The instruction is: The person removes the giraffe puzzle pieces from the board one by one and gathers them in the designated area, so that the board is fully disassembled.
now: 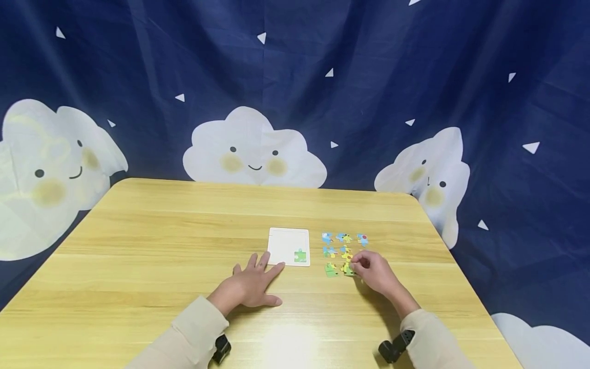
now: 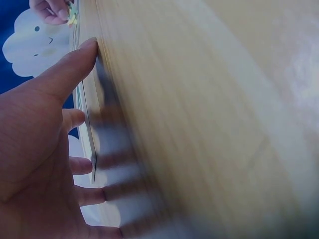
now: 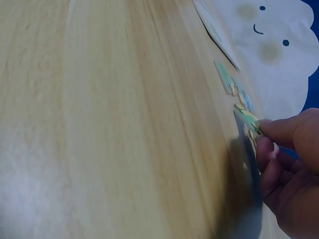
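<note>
My right hand [image 1: 377, 274] pinches a green and yellow puzzle piece [image 3: 246, 118] between thumb and fingertips, and in the right wrist view the piece is tilted off the table. My left hand [image 1: 250, 288] lies with fingers spread, its fingertips at the lower left edge of a white square puzzle tray [image 1: 282, 246]. One green puzzle piece [image 1: 300, 257] sits in the tray's lower right corner. Right of the tray lie several loose pieces in rows, among them a blue piece [image 1: 327, 237] and a green piece [image 1: 331, 270]. My right fingers partly hide those nearest them.
The wooden table [image 1: 184, 225] carries the tray and pieces near its middle. Behind its far edge hangs a dark blue curtain [image 1: 295, 66] printed with white clouds.
</note>
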`<state>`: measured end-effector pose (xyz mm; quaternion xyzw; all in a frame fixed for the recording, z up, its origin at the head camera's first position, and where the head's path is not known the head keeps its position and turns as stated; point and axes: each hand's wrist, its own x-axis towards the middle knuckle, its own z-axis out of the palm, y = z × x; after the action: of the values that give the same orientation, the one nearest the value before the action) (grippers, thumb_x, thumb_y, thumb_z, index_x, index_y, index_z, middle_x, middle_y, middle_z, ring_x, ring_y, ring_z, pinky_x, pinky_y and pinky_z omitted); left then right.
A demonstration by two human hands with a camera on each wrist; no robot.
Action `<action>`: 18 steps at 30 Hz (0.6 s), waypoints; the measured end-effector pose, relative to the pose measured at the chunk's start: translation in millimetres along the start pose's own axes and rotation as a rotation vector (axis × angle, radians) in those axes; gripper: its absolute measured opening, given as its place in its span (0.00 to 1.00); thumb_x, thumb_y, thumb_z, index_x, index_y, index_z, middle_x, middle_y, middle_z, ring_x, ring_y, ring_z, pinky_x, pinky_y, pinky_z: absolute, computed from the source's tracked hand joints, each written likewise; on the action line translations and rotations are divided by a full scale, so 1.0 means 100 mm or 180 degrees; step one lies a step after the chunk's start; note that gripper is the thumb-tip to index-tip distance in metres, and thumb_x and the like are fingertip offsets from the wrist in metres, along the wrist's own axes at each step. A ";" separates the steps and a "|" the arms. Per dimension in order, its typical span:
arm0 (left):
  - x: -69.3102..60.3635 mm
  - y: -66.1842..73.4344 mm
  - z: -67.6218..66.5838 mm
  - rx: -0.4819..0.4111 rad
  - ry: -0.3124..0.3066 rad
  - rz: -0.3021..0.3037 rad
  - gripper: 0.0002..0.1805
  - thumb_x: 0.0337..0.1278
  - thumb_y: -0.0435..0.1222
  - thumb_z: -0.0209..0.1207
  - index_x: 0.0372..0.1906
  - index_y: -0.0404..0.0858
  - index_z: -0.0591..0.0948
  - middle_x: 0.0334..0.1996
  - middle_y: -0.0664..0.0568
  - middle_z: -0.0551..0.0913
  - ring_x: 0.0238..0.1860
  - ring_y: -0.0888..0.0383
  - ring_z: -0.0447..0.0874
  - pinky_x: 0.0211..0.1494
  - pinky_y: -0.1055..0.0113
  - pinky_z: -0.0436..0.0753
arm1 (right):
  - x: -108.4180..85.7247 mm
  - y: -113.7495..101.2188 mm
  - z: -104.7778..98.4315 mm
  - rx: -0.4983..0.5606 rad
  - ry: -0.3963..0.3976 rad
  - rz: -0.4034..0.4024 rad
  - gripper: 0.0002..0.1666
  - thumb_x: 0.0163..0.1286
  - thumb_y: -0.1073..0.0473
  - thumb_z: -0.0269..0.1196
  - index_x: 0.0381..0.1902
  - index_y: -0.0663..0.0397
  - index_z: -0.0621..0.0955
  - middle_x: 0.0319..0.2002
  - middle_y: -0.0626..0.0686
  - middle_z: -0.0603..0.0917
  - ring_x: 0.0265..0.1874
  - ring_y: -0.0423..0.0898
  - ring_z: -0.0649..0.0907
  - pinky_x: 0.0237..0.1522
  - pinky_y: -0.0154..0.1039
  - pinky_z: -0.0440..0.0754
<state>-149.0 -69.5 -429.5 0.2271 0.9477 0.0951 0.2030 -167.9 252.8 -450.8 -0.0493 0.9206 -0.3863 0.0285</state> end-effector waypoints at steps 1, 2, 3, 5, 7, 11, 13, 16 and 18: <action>0.00 0.00 0.00 -0.0001 0.0001 0.0002 0.46 0.51 0.63 0.57 0.73 0.53 0.56 0.74 0.39 0.48 0.71 0.34 0.47 0.60 0.29 0.55 | -0.01 0.00 -0.01 -0.0028 -0.0006 0.0003 0.03 0.63 0.64 0.62 0.33 0.60 0.81 0.26 0.49 0.79 0.25 0.41 0.74 0.27 0.32 0.72; 0.00 0.00 0.00 -0.0001 -0.0001 0.0002 0.46 0.51 0.64 0.56 0.73 0.53 0.56 0.74 0.39 0.48 0.71 0.34 0.47 0.60 0.29 0.55 | -0.01 0.01 -0.01 -0.0042 -0.0015 0.0017 0.03 0.63 0.65 0.62 0.34 0.59 0.80 0.26 0.49 0.79 0.25 0.41 0.74 0.26 0.32 0.72; 0.00 0.00 0.00 -0.0002 0.0000 0.0004 0.46 0.51 0.64 0.56 0.73 0.53 0.56 0.74 0.39 0.48 0.71 0.34 0.47 0.60 0.29 0.55 | -0.02 0.01 -0.01 -0.0064 -0.0025 0.0030 0.03 0.62 0.65 0.62 0.34 0.59 0.80 0.26 0.49 0.78 0.26 0.41 0.74 0.26 0.32 0.72; 0.00 -0.01 0.00 0.0006 0.0002 0.0005 0.46 0.51 0.64 0.56 0.73 0.53 0.56 0.74 0.39 0.48 0.71 0.34 0.47 0.60 0.29 0.55 | -0.02 0.01 -0.01 -0.0093 -0.0042 0.0059 0.03 0.61 0.66 0.63 0.35 0.59 0.80 0.26 0.48 0.77 0.26 0.41 0.73 0.27 0.32 0.71; 0.00 -0.01 0.00 0.0011 0.0003 0.0005 0.46 0.51 0.64 0.56 0.73 0.53 0.56 0.74 0.39 0.48 0.71 0.34 0.47 0.60 0.29 0.55 | -0.02 0.01 -0.01 -0.0099 -0.0036 0.0103 0.06 0.60 0.66 0.65 0.35 0.59 0.79 0.26 0.48 0.76 0.27 0.41 0.73 0.27 0.32 0.71; 0.01 -0.01 0.01 0.0010 0.0005 -0.0001 0.46 0.50 0.64 0.57 0.73 0.53 0.56 0.74 0.39 0.49 0.71 0.34 0.47 0.60 0.29 0.55 | -0.02 0.01 -0.01 -0.0120 -0.0038 0.0139 0.08 0.59 0.65 0.66 0.36 0.59 0.79 0.28 0.49 0.76 0.29 0.42 0.75 0.30 0.32 0.73; 0.01 -0.01 0.01 0.0011 0.0002 -0.0005 0.46 0.50 0.64 0.57 0.73 0.54 0.56 0.74 0.39 0.49 0.72 0.34 0.47 0.60 0.29 0.55 | -0.02 0.00 -0.01 -0.0122 -0.0052 0.0152 0.08 0.59 0.65 0.66 0.37 0.59 0.78 0.29 0.49 0.77 0.30 0.42 0.76 0.30 0.33 0.74; 0.01 -0.01 0.01 0.0016 -0.0001 -0.0010 0.46 0.50 0.64 0.57 0.73 0.54 0.56 0.74 0.40 0.49 0.72 0.34 0.47 0.60 0.29 0.55 | -0.02 0.00 0.00 -0.0141 -0.0054 0.0161 0.09 0.60 0.65 0.65 0.38 0.59 0.78 0.30 0.49 0.77 0.31 0.42 0.76 0.33 0.34 0.75; 0.01 -0.01 0.01 0.0017 -0.0004 -0.0013 0.46 0.50 0.64 0.56 0.73 0.54 0.56 0.74 0.40 0.49 0.72 0.34 0.47 0.60 0.29 0.55 | -0.01 -0.01 0.00 -0.0153 -0.0034 0.0159 0.09 0.60 0.65 0.66 0.38 0.58 0.78 0.30 0.49 0.77 0.31 0.42 0.76 0.34 0.35 0.75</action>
<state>-150.1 -70.1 -431.1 0.2258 0.9483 0.0919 0.2031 -166.6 252.4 -450.5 -0.0290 0.9304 -0.3630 0.0419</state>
